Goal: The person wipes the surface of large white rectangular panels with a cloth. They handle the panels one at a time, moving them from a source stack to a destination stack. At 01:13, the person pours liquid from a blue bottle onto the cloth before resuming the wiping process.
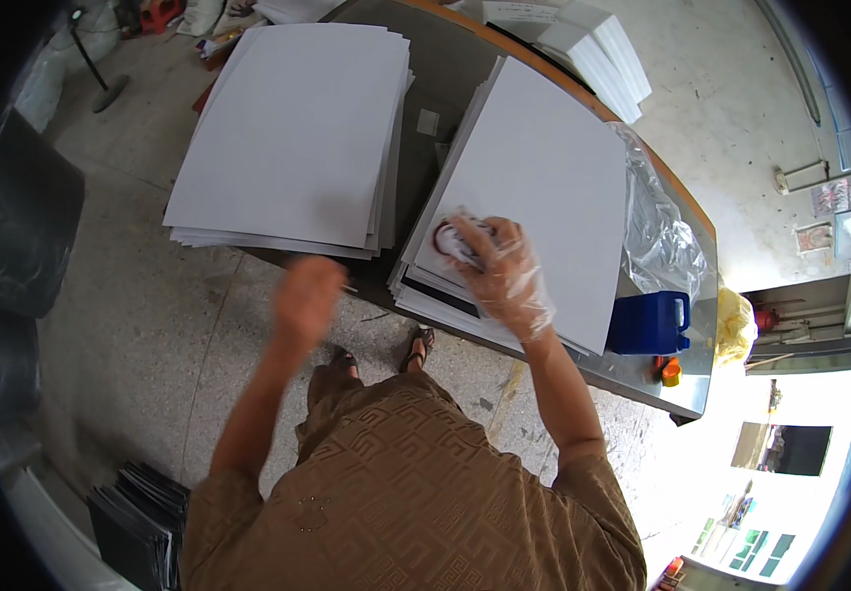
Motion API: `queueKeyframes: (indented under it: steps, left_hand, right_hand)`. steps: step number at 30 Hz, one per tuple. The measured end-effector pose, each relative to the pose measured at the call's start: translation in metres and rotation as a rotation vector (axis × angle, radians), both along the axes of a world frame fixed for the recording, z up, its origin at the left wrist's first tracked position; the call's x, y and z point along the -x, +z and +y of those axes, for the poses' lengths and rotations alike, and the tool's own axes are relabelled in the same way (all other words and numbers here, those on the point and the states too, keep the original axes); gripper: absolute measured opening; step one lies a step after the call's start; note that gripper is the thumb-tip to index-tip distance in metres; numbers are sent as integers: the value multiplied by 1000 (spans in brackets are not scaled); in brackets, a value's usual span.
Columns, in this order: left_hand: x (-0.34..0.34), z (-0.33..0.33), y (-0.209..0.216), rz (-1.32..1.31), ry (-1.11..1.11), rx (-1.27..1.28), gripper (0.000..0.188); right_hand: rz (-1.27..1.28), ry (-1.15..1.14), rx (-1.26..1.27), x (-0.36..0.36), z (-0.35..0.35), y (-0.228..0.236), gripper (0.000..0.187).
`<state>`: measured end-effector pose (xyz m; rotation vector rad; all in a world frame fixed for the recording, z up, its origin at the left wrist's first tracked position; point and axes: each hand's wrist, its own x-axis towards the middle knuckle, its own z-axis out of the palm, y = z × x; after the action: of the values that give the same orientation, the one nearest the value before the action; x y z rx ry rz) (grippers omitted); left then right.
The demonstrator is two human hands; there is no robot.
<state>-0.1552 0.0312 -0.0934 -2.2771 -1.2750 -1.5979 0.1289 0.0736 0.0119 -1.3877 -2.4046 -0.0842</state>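
Observation:
My right hand (502, 271), in a thin clear plastic glove, presses a white cloth pad with dark red marks (457, 239) onto the near corner of the right stack of white sheets (544, 167). My left hand (307, 295) is blurred, raised just off the table's near edge below the left stack of white sheets (292, 128); it seems to hold a thin stick, but I cannot make it out. Both stacks lie on a grey metal table (440, 74).
A blue plastic jug (650, 323) and a small orange cap (671, 371) stand at the table's right end, beside crumpled clear plastic (662, 236). White foam blocks (603, 54) lie at the back. Dark sheets (139, 527) are piled on the floor at lower left.

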Motion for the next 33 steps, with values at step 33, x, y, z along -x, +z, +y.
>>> queueKeyframes:
  steps: [33]
  left_hand:
    - [-137, -16, -35, 172, 73, 82, 28]
  right_hand:
    - [-122, -281, 4, -137, 485, -41, 47]
